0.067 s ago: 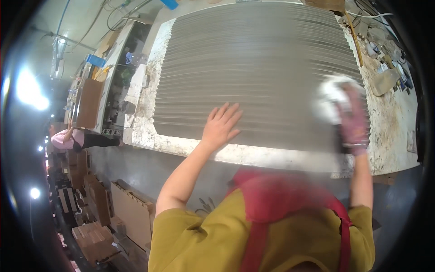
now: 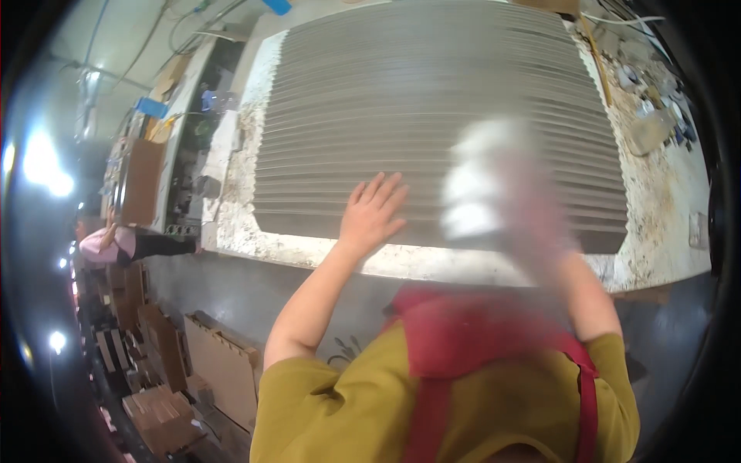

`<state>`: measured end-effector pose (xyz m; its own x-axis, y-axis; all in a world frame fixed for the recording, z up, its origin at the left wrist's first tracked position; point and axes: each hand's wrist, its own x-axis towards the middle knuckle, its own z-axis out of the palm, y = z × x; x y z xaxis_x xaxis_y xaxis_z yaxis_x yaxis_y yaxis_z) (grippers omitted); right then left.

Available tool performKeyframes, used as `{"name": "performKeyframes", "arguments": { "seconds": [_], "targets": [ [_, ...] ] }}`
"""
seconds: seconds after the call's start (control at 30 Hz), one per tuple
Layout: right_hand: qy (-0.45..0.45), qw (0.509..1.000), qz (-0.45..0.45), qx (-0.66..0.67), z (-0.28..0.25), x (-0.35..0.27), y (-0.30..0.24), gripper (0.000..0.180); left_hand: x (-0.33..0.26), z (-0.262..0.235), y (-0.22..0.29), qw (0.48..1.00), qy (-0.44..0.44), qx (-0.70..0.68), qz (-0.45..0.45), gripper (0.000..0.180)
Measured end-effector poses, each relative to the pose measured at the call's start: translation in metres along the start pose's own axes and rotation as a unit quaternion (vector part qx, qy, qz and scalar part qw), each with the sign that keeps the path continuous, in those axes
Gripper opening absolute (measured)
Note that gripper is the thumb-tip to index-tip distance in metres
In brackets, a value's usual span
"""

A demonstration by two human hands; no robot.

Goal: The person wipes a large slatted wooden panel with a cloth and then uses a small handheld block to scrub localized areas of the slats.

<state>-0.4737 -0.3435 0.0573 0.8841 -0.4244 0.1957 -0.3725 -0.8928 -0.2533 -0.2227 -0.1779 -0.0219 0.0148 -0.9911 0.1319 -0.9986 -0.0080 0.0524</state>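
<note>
Left hand (image 2: 372, 212) lies flat, fingers spread, on grey sheets (image 2: 432, 100); right hand (image 2: 532, 224) (blurred) grip unclear.

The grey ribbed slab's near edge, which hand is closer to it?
Left. The left hand lies flat on the grey ribbed slab beside its near edge; the blurred right hand is raised above it.

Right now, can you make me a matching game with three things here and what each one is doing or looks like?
Things:
1. left hand
2. right hand
3. cardboard boxes

States:
A. stacked on the floor, lower left
B. flat, fingers spread, on the ridged grey slab
C. blurred, raised over the slab with something white

Pairs: 1-B, 2-C, 3-A
</note>
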Motion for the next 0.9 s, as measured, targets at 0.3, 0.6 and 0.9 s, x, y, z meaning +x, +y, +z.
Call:
{"name": "performKeyframes", "arguments": {
  "seconds": [0.3, 0.6, 0.9],
  "targets": [
    [0.047, 0.983, 0.126, -0.125, 0.048, -0.109, 0.093, 0.044, -0.003, 0.005, -0.003, 1.000, 0.007, 0.010, -0.007, 0.059],
    [0.072, 0.957, 0.157, -0.234, 0.002, -0.124, 0.070, 0.040, -0.003, 0.010, -0.001, 0.998, 0.063, 0.015, 0.007, 0.046],
    [0.216, 0.941, 0.226, -0.132, 0.038, -0.149, 0.138, 0.039, -0.001, 0.013, -0.008, 0.996, 0.086, -0.005, 0.040, 0.046]
  ]
}}
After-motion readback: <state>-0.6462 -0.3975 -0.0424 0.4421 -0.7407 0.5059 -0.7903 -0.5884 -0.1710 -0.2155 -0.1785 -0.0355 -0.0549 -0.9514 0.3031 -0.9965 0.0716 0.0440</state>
